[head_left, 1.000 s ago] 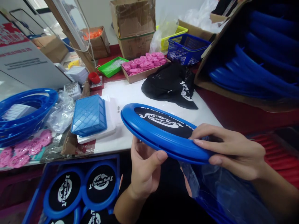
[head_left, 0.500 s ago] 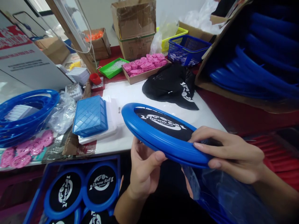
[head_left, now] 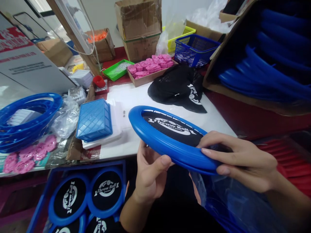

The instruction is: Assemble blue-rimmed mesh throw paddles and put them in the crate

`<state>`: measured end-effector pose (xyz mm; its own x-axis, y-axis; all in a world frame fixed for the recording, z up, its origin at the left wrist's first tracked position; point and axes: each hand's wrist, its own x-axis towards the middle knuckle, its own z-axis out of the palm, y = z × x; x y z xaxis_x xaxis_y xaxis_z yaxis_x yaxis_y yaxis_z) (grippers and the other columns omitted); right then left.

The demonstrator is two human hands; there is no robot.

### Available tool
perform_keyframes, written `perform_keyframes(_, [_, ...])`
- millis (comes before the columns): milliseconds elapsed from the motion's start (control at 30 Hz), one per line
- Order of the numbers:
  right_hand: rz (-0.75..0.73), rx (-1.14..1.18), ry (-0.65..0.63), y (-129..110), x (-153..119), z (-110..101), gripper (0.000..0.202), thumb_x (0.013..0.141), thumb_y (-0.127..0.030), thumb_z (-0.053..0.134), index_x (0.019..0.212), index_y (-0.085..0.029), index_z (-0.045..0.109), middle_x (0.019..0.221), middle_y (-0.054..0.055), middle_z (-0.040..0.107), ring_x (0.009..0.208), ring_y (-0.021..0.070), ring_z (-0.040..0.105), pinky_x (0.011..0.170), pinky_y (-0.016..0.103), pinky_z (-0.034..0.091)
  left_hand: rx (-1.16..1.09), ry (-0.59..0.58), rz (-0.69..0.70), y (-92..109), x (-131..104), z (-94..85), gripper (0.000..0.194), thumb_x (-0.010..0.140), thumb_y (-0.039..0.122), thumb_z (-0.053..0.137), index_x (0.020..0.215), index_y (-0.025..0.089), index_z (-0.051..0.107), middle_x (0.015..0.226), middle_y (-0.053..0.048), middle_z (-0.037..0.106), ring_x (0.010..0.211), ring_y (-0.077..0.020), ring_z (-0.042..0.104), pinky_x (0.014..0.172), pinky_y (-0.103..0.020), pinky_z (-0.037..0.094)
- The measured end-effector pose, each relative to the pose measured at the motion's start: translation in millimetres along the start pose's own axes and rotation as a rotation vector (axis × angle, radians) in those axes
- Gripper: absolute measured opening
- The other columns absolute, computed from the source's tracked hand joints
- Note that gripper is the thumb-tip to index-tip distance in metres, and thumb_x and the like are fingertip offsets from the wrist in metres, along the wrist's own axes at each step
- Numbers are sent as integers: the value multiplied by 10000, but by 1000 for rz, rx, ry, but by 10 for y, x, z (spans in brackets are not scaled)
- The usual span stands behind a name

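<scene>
A blue-rimmed throw-ball disc [head_left: 150, 137] with a black mesh centre and white "Throw Ball" print is held tilted above the table's front edge. At its right rim, my right hand [head_left: 243, 161] pinches it, fingertips on top by the mesh and thumb along the outer edge. My left hand [head_left: 153, 174] supports it from below, with the thumb at the near rim and the other fingers partly hidden beneath. Black printed mesh pieces [head_left: 175, 85] lie in a heap behind the disc. Several finished-looking discs [head_left: 106, 191] lie in a blue crate at lower left.
A blue plastic basket [head_left: 93, 118] stands left on white sheets. Behind are a cardboard tray of pink pieces [head_left: 153, 66] and a green tray [head_left: 118, 69]. Blue rings fill a carton [head_left: 243, 94] at right; more blue rings [head_left: 31, 142] lie at far left.
The disc has shifted slightly right and its mesh top faces me a little differently. Both hands keep nearly the same hold, and the surroundings stay put.
</scene>
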<state>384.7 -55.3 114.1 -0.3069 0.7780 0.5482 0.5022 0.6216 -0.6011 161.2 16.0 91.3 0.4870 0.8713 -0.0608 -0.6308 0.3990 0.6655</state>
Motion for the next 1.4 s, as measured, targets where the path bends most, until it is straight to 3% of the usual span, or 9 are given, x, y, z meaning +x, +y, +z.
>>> perform_keyframes(133, [-4,-51,-20,7,-35,8,476,1074,-262,523,1547,-304,542,1178,110,654,1063,219,664,814,333,611,43,14,-20,19,8,-19,490,769,335,908,1189,276,663,1149,-42,758,1006,-232,744,877,-359,649])
perform_keyframes(300, [-20,-129,1,37,-88,81,474,1057,-274,564,1531,-280,563,1180,116,670,1065,227,673,817,341,616,30,25,-47,-19,59,-140,440,758,329,913,1137,276,695,1084,-21,753,948,-186,738,768,-257,622])
perform_keyframes(533, [-61,-255,-21,147,-252,454,399,1007,-189,617,1404,-179,648,1158,144,683,1020,233,682,803,349,618,5,111,-114,-248,74,-625,459,641,310,964,1003,224,695,827,10,688,683,-112,627,640,-217,541])
perform_keyframes(700, [-75,-386,6,266,-497,752,444,971,-140,638,1411,-196,628,1195,144,692,1059,244,688,848,404,637,12,173,-165,-366,1,-882,484,599,334,982,967,216,690,785,12,669,671,-122,608,660,-252,536])
perform_keyframes(1000, [-250,-653,46,301,-526,971,315,895,-118,751,1204,-60,728,1076,199,747,990,290,715,766,420,675,36,255,-244,-476,12,-1088,602,520,385,1038,995,247,696,867,14,709,734,-138,653,695,-259,572])
perform_keyframes(1233, [-230,-755,24,303,-644,1031,349,951,-215,727,1284,-111,721,1127,164,762,1059,273,707,855,416,666,61,285,-243,-570,-2,-1162,627,462,408,1047,956,242,698,697,50,639,606,-104,577,633,-241,540])
perform_keyframes(1400, [-256,-799,-4,334,-681,1011,363,1038,-153,460,1275,-105,730,1111,170,776,1075,271,714,886,406,652,40,299,-250,-629,-18,-1187,600,458,402,1046,919,236,700,697,49,653,626,-110,605,653,-243,550])
